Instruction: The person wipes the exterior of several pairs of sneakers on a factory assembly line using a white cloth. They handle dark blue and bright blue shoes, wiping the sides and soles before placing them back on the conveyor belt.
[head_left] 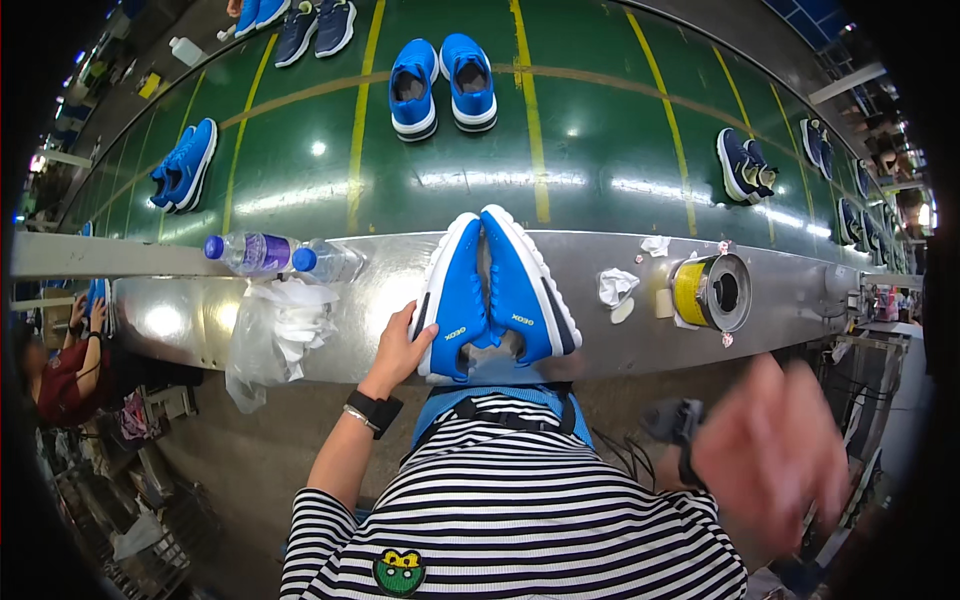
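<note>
I see my left hand [397,352] lying open, palm and fingers pressed flat against the outer side of a pair of bright blue mesh trainers with white soles [493,293]. The pair stands on the shiny steel ledge [180,320], soles outward, long axis running away from me toward the green conveyor belt [600,130]. My right hand [770,455] is blurred, well right of the pair, fingers seemingly spread, holding nothing I can see.

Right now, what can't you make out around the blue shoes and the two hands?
- Right hand, head view: motion-blurred; whether it holds anything can't be told.
- Left hand: fingers hidden behind the pair of blue shoes.
- Shoe heels: cut off by the striped shirt.
</note>
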